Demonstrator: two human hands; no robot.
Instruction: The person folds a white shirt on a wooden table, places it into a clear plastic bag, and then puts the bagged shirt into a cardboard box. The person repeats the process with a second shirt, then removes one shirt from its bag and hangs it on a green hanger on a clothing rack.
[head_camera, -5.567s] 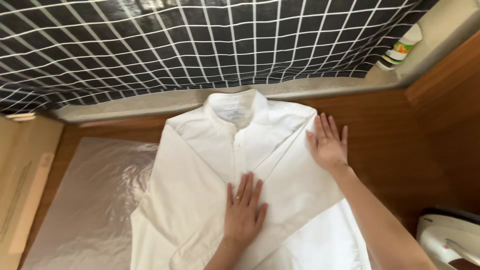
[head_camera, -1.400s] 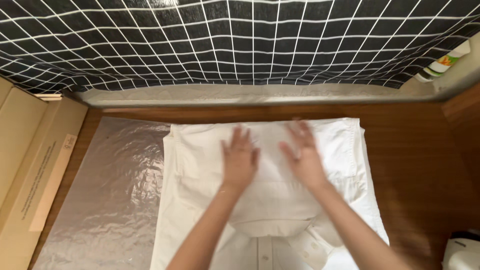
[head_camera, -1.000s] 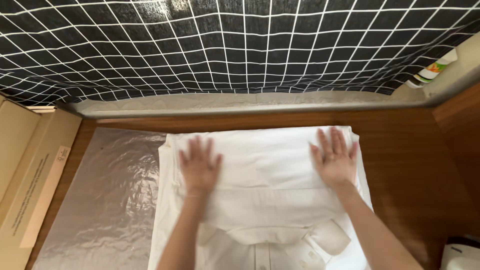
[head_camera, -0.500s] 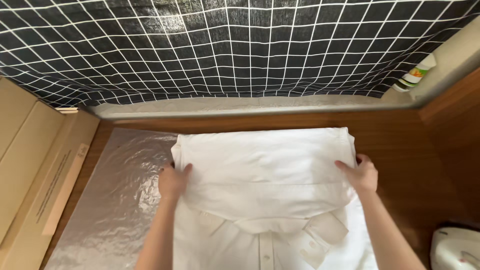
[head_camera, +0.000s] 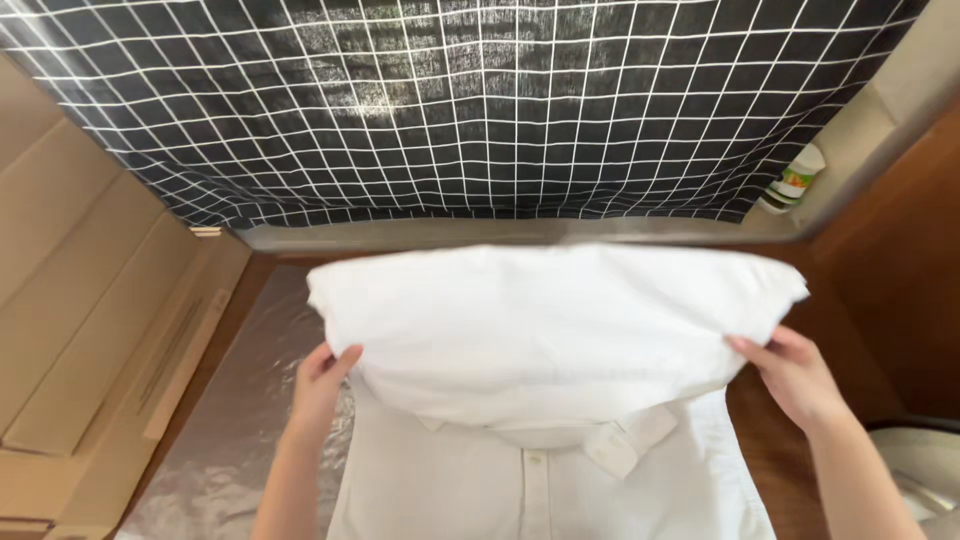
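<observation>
White cotton button-front shirt (head_camera: 540, 340): lying on wooden counter (head_camera: 870, 300), upper folded portion lifted off the lower part, buttoned placket and one cuff visible beneath, toward the near edge.
Left hand (head_camera: 322, 380): at left edge of the raised fold; grip closed on the cloth, thumb on top, remaining fingers tucked under and hidden.
Right hand (head_camera: 795, 375): at right edge of same fold; grip pinched shut on the cloth, fingertips under the fabric.
Crinkled clear plastic sheet (head_camera: 230, 420): spread flat on counter, under and left of shirt.
Black fabric with white grid pattern (head_camera: 470, 110): hanging behind the counter.
Brown cardboard box (head_camera: 90, 320): far left.
Small white bottle with green label (head_camera: 795, 182): far right corner.
</observation>
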